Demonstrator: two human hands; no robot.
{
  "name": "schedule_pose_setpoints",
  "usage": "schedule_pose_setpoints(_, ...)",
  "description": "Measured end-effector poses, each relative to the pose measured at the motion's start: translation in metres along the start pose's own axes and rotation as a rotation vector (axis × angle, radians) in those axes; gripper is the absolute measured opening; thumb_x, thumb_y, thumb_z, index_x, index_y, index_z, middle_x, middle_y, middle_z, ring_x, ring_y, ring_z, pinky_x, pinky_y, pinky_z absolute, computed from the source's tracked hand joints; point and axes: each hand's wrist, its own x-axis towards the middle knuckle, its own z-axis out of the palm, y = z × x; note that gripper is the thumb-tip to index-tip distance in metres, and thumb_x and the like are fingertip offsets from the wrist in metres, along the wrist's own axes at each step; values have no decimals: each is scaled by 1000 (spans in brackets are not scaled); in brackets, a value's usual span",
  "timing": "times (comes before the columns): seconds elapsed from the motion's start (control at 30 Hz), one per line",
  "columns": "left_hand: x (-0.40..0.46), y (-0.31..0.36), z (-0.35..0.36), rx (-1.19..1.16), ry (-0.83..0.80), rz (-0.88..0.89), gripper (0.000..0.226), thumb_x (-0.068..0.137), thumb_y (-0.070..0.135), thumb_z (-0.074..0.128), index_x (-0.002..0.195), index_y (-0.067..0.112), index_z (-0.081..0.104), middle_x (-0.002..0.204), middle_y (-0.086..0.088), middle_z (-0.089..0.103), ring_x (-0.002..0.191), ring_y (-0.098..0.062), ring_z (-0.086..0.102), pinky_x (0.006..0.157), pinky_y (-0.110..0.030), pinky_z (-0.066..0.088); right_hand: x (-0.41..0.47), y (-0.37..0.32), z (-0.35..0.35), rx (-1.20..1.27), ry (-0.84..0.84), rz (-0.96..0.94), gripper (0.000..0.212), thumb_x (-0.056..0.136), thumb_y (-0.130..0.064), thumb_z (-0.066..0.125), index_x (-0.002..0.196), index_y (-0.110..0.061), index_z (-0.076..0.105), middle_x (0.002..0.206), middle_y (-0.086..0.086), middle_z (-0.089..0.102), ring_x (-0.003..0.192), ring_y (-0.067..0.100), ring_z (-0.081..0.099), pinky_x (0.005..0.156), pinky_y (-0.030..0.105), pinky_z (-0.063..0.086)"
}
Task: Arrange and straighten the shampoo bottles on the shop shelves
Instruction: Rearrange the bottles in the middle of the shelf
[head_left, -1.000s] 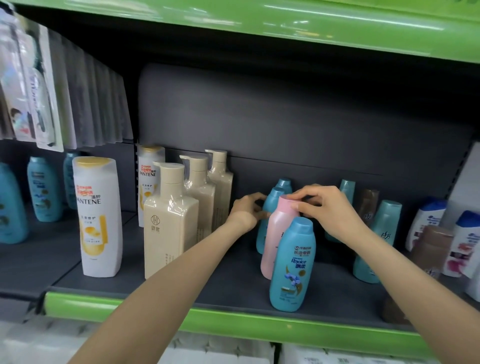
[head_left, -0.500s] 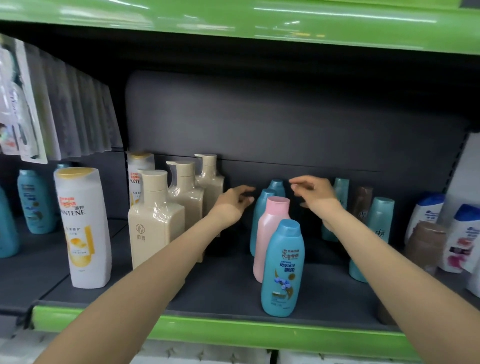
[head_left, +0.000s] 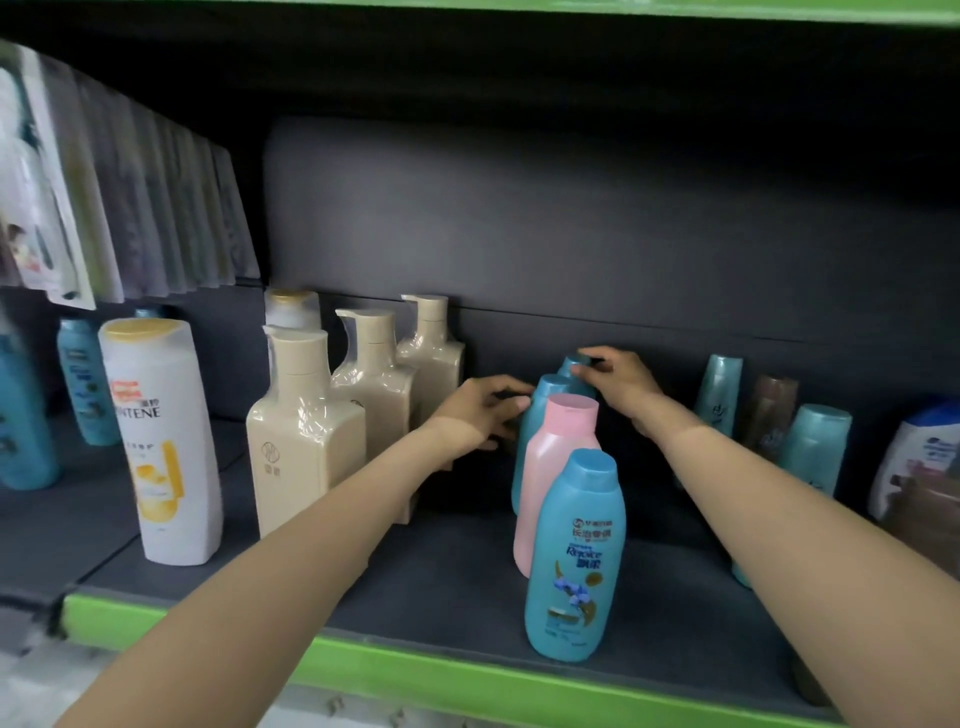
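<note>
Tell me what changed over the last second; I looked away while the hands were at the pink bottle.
The right hand let go of the pink bottle's cap and reached back to the rearmost teal bottle, its fingertips now on the top. The left hand opened briefly, then reached to the second teal bottle. The pink bottle and the front blue bottle stayed upright in their row.

glossy plastic bottles (head_left: 574, 556), matt shelf (head_left: 452, 582)
</note>
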Motion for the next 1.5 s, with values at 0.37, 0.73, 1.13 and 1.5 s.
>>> schedule_pose_setpoints(0.37, 10, 8, 7, 80, 57, 3, 10, 92, 30, 56, 101, 26, 58, 100, -5, 65, 82, -20, 61, 79, -40, 53, -13, -3, -4, 244, 137, 28, 15, 80, -10, 71, 89, -15, 60, 80, -4, 58, 89, 20, 58, 84, 41, 51)
schedule_pose_setpoints(0.73, -11, 19, 3, 71, 248, 46, 24, 94, 24, 55, 114, 12, 60, 110, -7, 63, 93, -18, 58, 79, -26, 47, -76, -55, -56, -10, 302, -108, 27, 85, -16, 68, 111, -7, 66, 107, 11, 66, 100, 23, 60, 73, 18, 34)
schedule_pose_setpoints(1.13, -91, 85, 24, 266, 288, 572, 15, 92, 21, 56, 105, 17, 63, 100, 5, 56, 87, -4, 55, 74, -6, 41, -184, -95, -108, -144, 472, -142, 23, 89, -31, 62, 109, -20, 65, 92, -7, 60, 90, 15, 59, 81, 39, 50)
schedule_pose_setpoints(1.5, -143, 78, 33, 252, 56, 615, 34, 90, 29, 59, 122, 20, 58, 113, 10, 54, 99, -2, 54, 81, -5, 37, -255, -105, -86, 482, 338, 100, 18, 89, -20, 63, 100, -6, 64, 97, 6, 65, 86, 18, 63, 60, 30, 57)
